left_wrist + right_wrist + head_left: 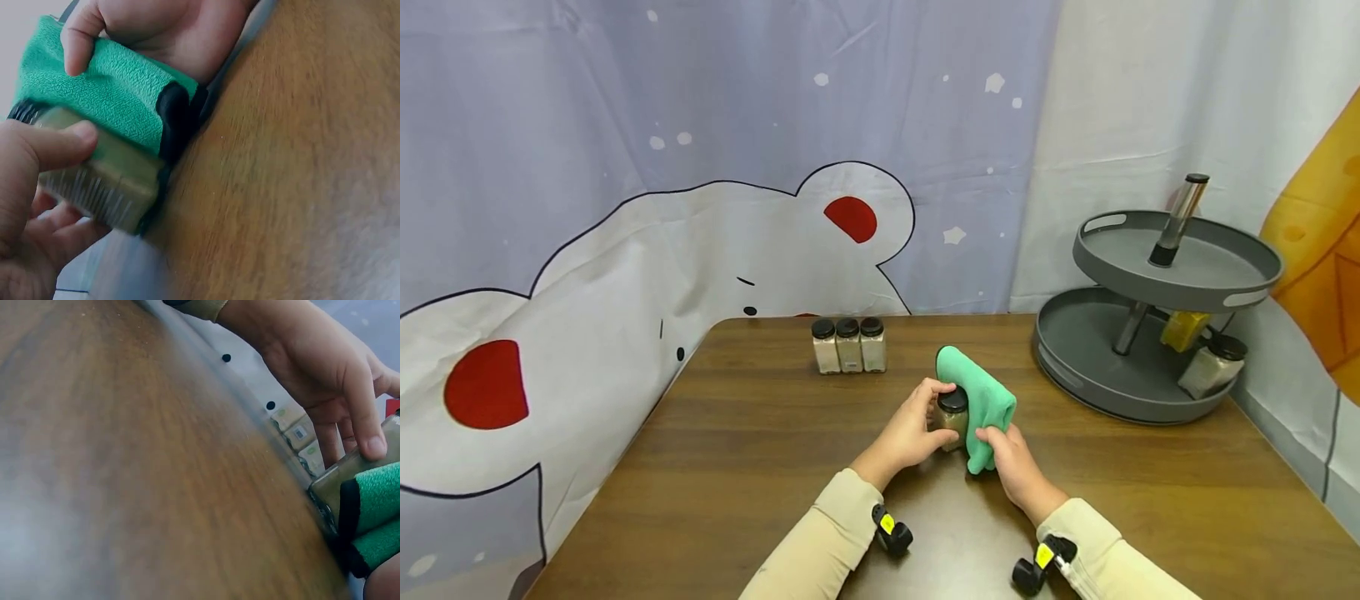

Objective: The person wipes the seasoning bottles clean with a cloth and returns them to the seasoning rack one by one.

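My left hand [913, 427] grips a clear square jar [952, 429] with a black lid, thumb on the near side and fingers around the far side. Pale brown contents show through its wall in the left wrist view. In my right hand [1013, 467] is a folded green cloth [976, 400] with black edging, pinched between thumb and fingers. The cloth lies against the jar's right side. In the right wrist view, the left thumb presses the jar [356, 475] close over the table, and only a bit of the right hand shows.
Three similar black-lidded jars [848, 346] stand in a row at the back of the wooden table [760, 442]. To the right is a grey two-tier round tray [1075, 333]; its lower tier holds another jar [1212, 367] and a yellow item [1183, 330]. A printed curtain hangs behind.
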`<state>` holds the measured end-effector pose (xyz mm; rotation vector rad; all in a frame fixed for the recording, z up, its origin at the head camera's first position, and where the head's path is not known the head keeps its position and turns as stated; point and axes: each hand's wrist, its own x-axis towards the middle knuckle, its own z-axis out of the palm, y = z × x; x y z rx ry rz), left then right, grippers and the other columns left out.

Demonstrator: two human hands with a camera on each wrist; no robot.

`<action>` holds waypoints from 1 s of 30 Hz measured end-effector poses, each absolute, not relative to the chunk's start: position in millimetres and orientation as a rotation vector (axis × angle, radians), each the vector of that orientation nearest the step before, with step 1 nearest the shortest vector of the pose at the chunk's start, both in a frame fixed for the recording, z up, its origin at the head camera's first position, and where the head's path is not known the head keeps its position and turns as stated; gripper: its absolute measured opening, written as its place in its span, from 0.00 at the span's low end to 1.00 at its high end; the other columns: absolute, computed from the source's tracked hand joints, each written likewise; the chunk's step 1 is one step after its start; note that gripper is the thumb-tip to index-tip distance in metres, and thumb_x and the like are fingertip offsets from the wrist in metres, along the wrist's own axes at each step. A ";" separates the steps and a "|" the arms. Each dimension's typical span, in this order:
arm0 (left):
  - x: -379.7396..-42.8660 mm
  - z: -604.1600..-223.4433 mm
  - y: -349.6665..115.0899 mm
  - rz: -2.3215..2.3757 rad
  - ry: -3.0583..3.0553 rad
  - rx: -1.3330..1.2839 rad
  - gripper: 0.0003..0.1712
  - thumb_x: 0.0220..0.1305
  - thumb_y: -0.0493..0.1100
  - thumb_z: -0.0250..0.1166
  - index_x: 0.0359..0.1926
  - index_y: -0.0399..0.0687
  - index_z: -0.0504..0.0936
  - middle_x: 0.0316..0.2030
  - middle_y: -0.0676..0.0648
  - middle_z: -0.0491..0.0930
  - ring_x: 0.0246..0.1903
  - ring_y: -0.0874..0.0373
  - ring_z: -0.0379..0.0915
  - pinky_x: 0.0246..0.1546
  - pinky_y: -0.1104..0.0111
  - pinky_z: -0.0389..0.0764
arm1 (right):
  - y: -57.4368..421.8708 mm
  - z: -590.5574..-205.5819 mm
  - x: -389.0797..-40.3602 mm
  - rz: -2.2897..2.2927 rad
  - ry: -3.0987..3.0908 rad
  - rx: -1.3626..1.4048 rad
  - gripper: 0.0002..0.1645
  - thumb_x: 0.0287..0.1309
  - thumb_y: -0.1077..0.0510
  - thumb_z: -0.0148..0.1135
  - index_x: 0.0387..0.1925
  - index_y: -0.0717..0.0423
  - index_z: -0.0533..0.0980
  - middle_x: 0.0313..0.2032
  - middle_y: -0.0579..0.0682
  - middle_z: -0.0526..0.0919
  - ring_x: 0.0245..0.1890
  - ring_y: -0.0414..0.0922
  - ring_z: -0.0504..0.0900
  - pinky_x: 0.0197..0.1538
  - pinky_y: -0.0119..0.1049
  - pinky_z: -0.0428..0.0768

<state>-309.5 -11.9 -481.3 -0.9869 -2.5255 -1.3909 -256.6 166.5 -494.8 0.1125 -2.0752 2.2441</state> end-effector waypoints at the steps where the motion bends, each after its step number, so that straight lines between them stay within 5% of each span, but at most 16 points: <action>1: -310.3 -480.1 -12.2 -1.432 -2.525 -1.038 0.39 0.57 0.33 0.75 0.65 0.50 0.65 0.55 0.41 0.74 0.47 0.52 0.78 0.47 0.65 0.81 | 166.9 -494.7 -257.7 2.258 -2.056 0.121 0.07 0.63 0.66 0.48 0.38 0.64 0.74 0.30 0.47 0.78 0.32 0.40 0.77 0.41 0.31 0.75; 5: -310.4 -475.5 -9.6 -1.497 -2.540 -1.120 0.38 0.57 0.33 0.76 0.64 0.48 0.66 0.55 0.40 0.76 0.46 0.55 0.80 0.48 0.68 0.81 | 167.9 -494.1 -260.1 2.316 -1.986 0.154 0.13 0.62 0.67 0.46 0.43 0.67 0.76 0.32 0.45 0.82 0.34 0.41 0.80 0.42 0.31 0.76; 10: -304.8 -472.9 -3.4 -1.334 -2.569 -0.923 0.39 0.51 0.40 0.81 0.60 0.51 0.69 0.54 0.45 0.76 0.43 0.58 0.76 0.45 0.70 0.78 | 168.4 -493.1 -261.0 2.324 -2.003 0.184 0.16 0.63 0.67 0.45 0.45 0.73 0.75 0.33 0.46 0.84 0.35 0.42 0.82 0.44 0.33 0.78; 20: -298.4 -481.8 12.6 -1.100 -2.479 -0.546 0.41 0.50 0.47 0.82 0.60 0.49 0.69 0.49 0.43 0.73 0.49 0.49 0.76 0.52 0.61 0.79 | 165.1 -491.3 -261.0 2.250 -2.065 0.091 0.18 0.63 0.68 0.47 0.49 0.78 0.72 0.38 0.48 0.81 0.42 0.42 0.80 0.47 0.31 0.76; 24: -302.2 -483.9 3.5 -1.094 -2.506 -0.659 0.37 0.58 0.49 0.77 0.62 0.49 0.68 0.51 0.43 0.73 0.48 0.49 0.76 0.50 0.62 0.79 | 164.4 -493.5 -260.9 2.258 -2.034 0.056 0.15 0.62 0.68 0.48 0.47 0.74 0.73 0.36 0.46 0.81 0.39 0.40 0.79 0.46 0.30 0.76; 30: -314.6 -482.2 -19.2 -1.328 -2.500 -1.023 0.29 0.63 0.34 0.67 0.62 0.46 0.65 0.62 0.43 0.74 0.45 0.54 0.80 0.42 0.70 0.81 | 165.3 -493.2 -258.6 2.271 -2.009 0.019 0.09 0.61 0.67 0.49 0.41 0.65 0.73 0.33 0.45 0.78 0.34 0.39 0.76 0.42 0.31 0.74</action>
